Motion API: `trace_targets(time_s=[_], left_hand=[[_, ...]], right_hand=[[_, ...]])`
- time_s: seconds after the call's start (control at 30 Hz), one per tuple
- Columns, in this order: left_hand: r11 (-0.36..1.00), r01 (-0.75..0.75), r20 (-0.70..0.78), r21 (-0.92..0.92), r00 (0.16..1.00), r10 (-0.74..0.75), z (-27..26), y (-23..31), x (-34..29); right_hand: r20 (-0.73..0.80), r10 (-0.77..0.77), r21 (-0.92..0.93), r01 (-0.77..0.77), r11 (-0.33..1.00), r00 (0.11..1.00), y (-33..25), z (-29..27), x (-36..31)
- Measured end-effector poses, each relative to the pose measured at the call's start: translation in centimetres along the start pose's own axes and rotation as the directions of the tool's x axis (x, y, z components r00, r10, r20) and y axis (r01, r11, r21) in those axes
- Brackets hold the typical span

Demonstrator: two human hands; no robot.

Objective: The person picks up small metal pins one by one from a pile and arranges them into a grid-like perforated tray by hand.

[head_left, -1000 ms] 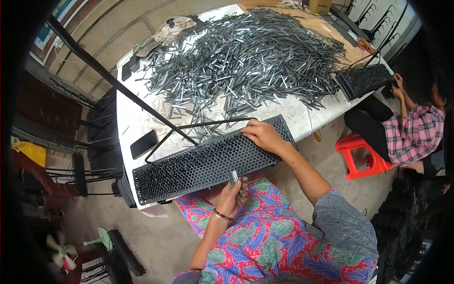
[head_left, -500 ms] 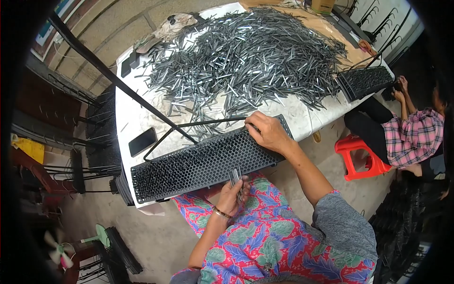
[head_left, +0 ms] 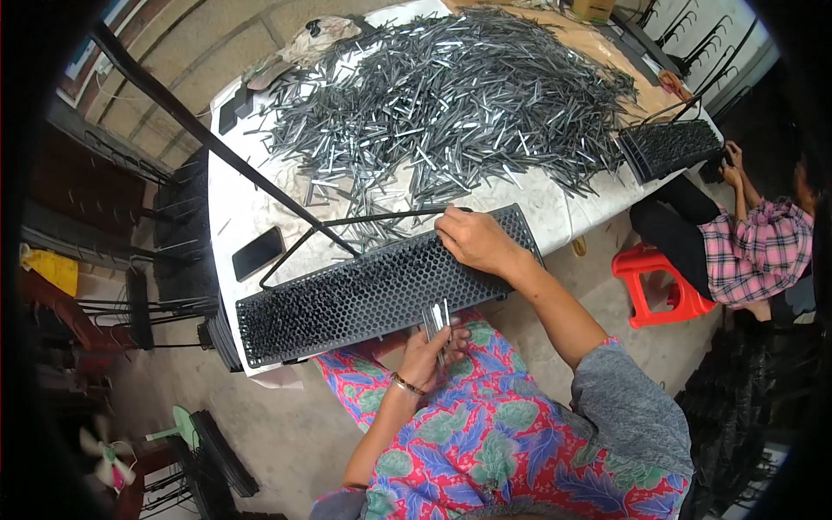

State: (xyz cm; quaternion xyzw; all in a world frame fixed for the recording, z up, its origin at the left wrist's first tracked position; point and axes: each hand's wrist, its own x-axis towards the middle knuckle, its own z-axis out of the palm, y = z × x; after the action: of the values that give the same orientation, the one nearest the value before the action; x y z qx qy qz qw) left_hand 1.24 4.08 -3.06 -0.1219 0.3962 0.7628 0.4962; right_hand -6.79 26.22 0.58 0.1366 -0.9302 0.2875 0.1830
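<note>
A long black panel with a honeycomb of holes (head_left: pixel 392 296) lies tilted across the table's near edge. Dark upright strips fill its left part thickly; the holes toward the right look bare. Below its near edge, my left hand (head_left: pixel 426 357) is closed around a bundle of thin strips (head_left: pixel 437 319), their ends pointing up at the panel. My right hand (head_left: pixel 478 240) is over the panel's right part, fingers bent together near the far edge. Whatever its fingertips hold, if anything, is hidden. A thin black bar (head_left: pixel 381 217) runs along that far edge to the hand.
A heap of loose dark strips (head_left: pixel 451 104) covers much of the white table (head_left: pixel 227 195). A phone (head_left: pixel 258 253) lies left of the panel. A black rod (head_left: pixel 204 134) slants overhead. At right sit a second panel (head_left: pixel 672 147), a red stool (head_left: pixel 637 279) and a co-worker in plaid (head_left: pixel 763 247).
My right hand has shifted a little left along the panel's far edge. My left hand keeps the strips in nearly the same place, its fingers slightly more spread.
</note>
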Motion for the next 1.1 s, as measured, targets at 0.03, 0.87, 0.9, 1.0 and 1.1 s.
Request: trace_targets(time_s=[0.03, 0.87, 0.9, 1.0, 1.1], left_hand=[[1.000, -0.010, -0.015, 0.010, 1.000, 0.011, -0.3, -0.1, 0.3], [0.997, -0.075, 0.008, 0.014, 0.997, 0.074, 1.7, 0.7, 0.6], [0.999, -0.036, -0.009, 0.000, 0.999, 0.036, 1.9, 0.8, 0.7], [0.999, 0.007, -0.018, -0.042, 1.000, -0.008, 1.5, 0.2, 1.2], [0.998, -0.037, 0.021, -0.041, 0.999, 0.038, 1.4, 0.1, 1.1]], right_hand=[[0.036, -0.019, -0.054, 0.020, 0.998, 0.999, 0.1, 0.4, 0.0], [-0.176, 0.383, 0.441, -0.275, 0.854, 0.907, -1.6, -2.7, -2.0], [-0.205, 0.398, 0.434, -0.282, 0.856, 0.894, -1.1, -2.3, -1.4], [-0.289, 0.349, 0.388, -0.224, 0.894, 0.891, 0.1, -0.5, -0.9], [-0.331, 0.262, 0.320, -0.154, 0.935, 0.906, 0.6, 0.4, -1.0]])
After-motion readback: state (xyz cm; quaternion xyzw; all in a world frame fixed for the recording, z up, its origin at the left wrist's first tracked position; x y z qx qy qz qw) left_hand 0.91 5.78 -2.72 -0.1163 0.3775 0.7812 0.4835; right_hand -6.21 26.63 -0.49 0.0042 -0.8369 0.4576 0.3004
